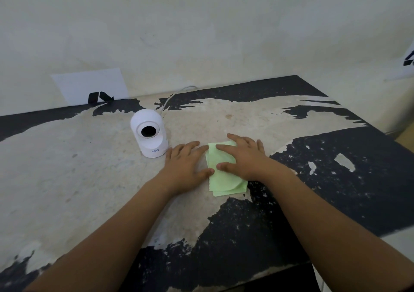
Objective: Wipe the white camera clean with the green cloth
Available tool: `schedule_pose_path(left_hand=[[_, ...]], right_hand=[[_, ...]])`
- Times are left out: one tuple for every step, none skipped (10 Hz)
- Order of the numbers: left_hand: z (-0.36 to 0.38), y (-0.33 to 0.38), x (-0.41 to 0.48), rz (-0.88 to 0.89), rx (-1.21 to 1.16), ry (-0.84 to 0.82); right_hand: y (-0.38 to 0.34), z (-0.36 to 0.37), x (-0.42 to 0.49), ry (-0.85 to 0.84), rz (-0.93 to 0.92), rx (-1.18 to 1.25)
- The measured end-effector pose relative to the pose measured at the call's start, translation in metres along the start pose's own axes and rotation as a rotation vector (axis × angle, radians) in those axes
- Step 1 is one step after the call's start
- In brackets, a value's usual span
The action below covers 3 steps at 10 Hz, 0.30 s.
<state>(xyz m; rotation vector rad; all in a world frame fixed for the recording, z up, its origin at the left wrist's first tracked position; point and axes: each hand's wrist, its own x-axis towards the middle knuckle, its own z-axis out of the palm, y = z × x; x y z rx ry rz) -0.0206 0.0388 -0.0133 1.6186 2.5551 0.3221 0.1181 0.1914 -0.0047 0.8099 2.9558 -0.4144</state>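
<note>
The white camera [149, 132] stands upright on the table, its round black lens facing me and a white cable [168, 100] running back from it toward the wall. To its right the folded green cloth [224, 180] lies flat on the tabletop. My right hand [243, 156] rests palm down on the cloth's upper part, fingers spread. Beside it, my left hand [187, 160] lies flat on the table just right of the camera's base, its fingertips and thumb touching the cloth's left edge. Neither hand grips anything.
The worn table [89, 179] has peeling black paint over a pale surface. A white sheet with a black mark [89, 87] leans on the wall behind the camera. The table's right edge [367, 123] and front edge [224, 276] drop off.
</note>
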Motion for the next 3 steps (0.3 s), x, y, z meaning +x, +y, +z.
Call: schedule_pose_path(left_hand=[[0.001, -0.002, 0.001, -0.009, 0.056, -0.069], [-0.001, 0.000, 0.004, -0.010, 0.089, -0.089], [-0.007, 0.003, 0.004, -0.024, -0.046, -0.016]], right_hand=[[0.004, 0.002, -0.003, -0.086, -0.009, -0.035], [0.004, -0.003, -0.004, -0.100, -0.040, -0.039], [0.001, -0.010, -0.005, -0.028, -0.017, 0.086]])
